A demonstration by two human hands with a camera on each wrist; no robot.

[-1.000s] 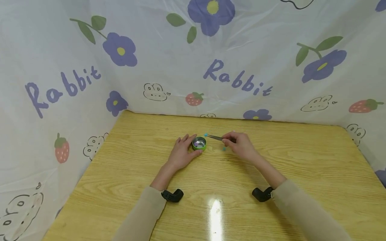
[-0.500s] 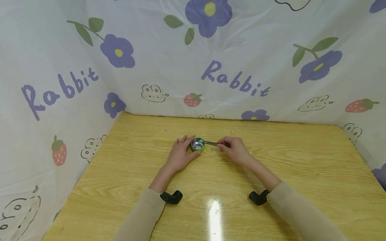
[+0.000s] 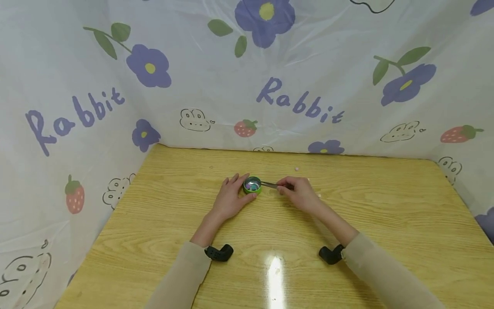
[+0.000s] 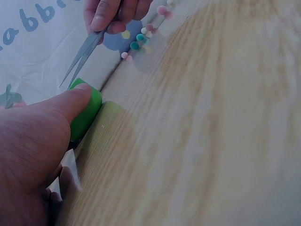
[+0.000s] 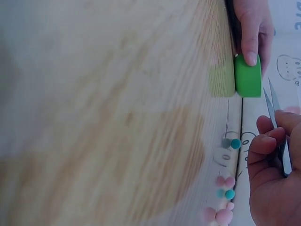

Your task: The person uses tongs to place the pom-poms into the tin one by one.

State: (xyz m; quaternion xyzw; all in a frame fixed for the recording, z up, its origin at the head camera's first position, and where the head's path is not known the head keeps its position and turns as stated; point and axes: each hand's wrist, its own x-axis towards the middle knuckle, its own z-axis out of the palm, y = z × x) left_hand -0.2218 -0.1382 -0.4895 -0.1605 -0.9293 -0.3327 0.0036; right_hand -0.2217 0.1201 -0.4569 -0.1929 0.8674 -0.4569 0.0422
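My left hand (image 3: 230, 199) holds a small round green tin (image 4: 87, 113) on the table, thumb on its near side and fingers on its far side. Teal and purple bits (image 3: 252, 187) lie inside its silvery bottom. My right hand (image 3: 301, 193) pinches metal tweezers (image 3: 269, 185), pointing left, their tips at the tin's right rim. In the right wrist view the tips of the tweezers (image 5: 272, 101) stand apart, with nothing between them. Beyond the right hand, small pom-poms lie on the table, among them a teal pom-pom (image 5: 235, 143) and a pink pom-pom (image 5: 225, 215).
The wood-grain table (image 3: 185, 274) runs back to a white patterned cloth (image 3: 216, 86) behind and at both sides. A pale pink pom-pom (image 3: 296, 169) lies behind the right hand. Each wrist carries a black camera mount (image 3: 220, 252).
The tweezers moved left to the tin with a teal pom-pom in their tips. The pom-pom has been let go and lies inside the tin. My left hand stayed on the tin.
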